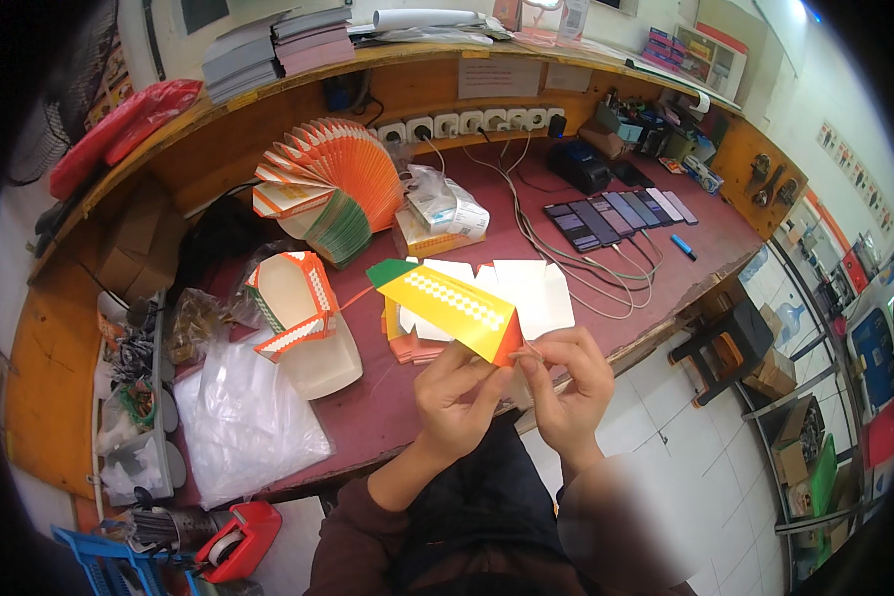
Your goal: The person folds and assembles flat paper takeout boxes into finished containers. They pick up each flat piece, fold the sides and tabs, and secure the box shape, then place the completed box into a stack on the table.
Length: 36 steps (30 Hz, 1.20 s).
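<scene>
Folding-style pinching: yellow carton (449,305)

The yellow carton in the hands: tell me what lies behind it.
Behind the yellow carton, white card flaps show past its upper edge and pinkish-orange card peeks out below. Whatever its body covers cannot be seen.
</scene>
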Motion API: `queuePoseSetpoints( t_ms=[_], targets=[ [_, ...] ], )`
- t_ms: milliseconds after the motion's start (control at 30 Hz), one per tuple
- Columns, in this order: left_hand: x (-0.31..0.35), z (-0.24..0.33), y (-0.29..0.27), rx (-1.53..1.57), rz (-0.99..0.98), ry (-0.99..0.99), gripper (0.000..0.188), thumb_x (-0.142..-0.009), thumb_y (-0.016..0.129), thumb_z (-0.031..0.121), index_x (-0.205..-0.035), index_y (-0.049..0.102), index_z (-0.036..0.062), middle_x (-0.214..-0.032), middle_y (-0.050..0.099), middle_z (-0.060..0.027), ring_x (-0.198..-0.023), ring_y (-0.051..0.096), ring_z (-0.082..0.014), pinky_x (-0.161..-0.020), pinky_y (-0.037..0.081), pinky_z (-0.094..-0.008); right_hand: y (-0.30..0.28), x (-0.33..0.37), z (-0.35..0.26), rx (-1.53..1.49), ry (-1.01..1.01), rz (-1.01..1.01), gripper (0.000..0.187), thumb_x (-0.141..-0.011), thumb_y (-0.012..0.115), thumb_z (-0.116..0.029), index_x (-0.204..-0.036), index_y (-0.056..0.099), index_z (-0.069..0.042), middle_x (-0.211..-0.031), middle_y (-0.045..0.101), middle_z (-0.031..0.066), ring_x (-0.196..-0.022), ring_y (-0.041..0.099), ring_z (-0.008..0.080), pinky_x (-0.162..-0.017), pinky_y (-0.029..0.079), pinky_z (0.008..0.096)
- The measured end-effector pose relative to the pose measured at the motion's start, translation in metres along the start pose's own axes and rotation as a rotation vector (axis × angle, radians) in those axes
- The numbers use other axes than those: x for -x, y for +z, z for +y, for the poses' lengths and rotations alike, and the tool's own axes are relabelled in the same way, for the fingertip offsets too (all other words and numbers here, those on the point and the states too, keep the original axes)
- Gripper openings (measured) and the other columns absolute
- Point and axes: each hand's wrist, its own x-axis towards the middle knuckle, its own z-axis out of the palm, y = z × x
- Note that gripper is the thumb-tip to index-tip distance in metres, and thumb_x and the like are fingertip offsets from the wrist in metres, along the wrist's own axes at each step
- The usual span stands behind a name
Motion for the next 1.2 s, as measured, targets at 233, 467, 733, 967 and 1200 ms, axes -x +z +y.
queuePoseSetpoints(
  t_ms=[233, 467, 733, 967, 1200],
  targets=[
    [0.003, -0.001, -0.010, 0.525, -0.086, -0.279, 0.027, -0.080, 0.071, 0.005, -0.103, 0.061, -0.0024, -0.105, 0.061, -0.0099, -0.091, 0.061, -0.0161, -0.079, 0.049, -0.0275, -0.008, 0.003, -0.021, 0.067, -0.007, -0.064, 0.014, -0.073, 0.070, 0.000, -0.086, 0.066, -0.003, -0.079, 0.063, 0.0086, -0.064, 0.059, 0.0173, -0.056, 0.046, 0.0256],
    [0.003, -0.003, -0.004, 0.712, 0.153, -0.308, 0.030, -0.083, 0.067, 0.002, -0.108, 0.050, 0.0006, -0.106, 0.058, -0.0081, -0.095, 0.059, -0.0135, -0.081, 0.049, -0.0247, 0.006, 0.006, -0.024, 0.279, -0.224, -0.232, 0.038, -0.068, 0.067, 0.004, -0.105, 0.063, -0.002, -0.098, 0.057, 0.0140, -0.086, 0.061, 0.0273, -0.069, 0.050, 0.0320],
    [0.001, -0.018, 0.003, 0.433, 0.291, -0.200, 0.013, -0.089, 0.059, 0.004, -0.099, 0.051, 0.0021, -0.102, 0.058, -0.0093, -0.090, 0.061, -0.0118, -0.076, 0.051, -0.0242, 0.023, 0.014, -0.010, 0.624, -0.275, -0.315, 0.052, -0.070, 0.066, -0.009, -0.120, 0.055, -0.007, -0.115, 0.049, 0.0127, -0.109, 0.050, 0.0298, -0.089, 0.041, 0.0450],
    [-0.003, -0.026, -0.011, 0.874, 0.426, -0.623, 0.009, -0.092, 0.055, 0.011, -0.097, 0.054, 0.0032, -0.095, 0.063, -0.0072, -0.078, 0.066, -0.0154, -0.070, 0.056, -0.0279, 0.013, 0.005, 0.004, 0.468, -0.124, -0.154, 0.059, -0.057, 0.083, -0.015, -0.110, 0.059, -0.007, -0.100, 0.056, 0.0102, -0.077, 0.060, 0.0232, -0.063, 0.050, 0.0302],
    [-0.003, -0.028, -0.001, 0.635, 0.103, -0.471, 0.018, -0.084, 0.066, 0.017, -0.093, 0.057, 0.0057, -0.101, 0.063, -0.0079, -0.087, 0.063, -0.0176, -0.070, 0.053, -0.0283, 0.008, -0.001, 0.022, 0.322, -0.053, -0.057, 0.025, -0.074, 0.072, -0.011, -0.096, 0.063, -0.004, -0.085, 0.060, 0.0082, -0.062, 0.060, 0.0199, -0.052, 0.047, 0.0277]
  ],
)
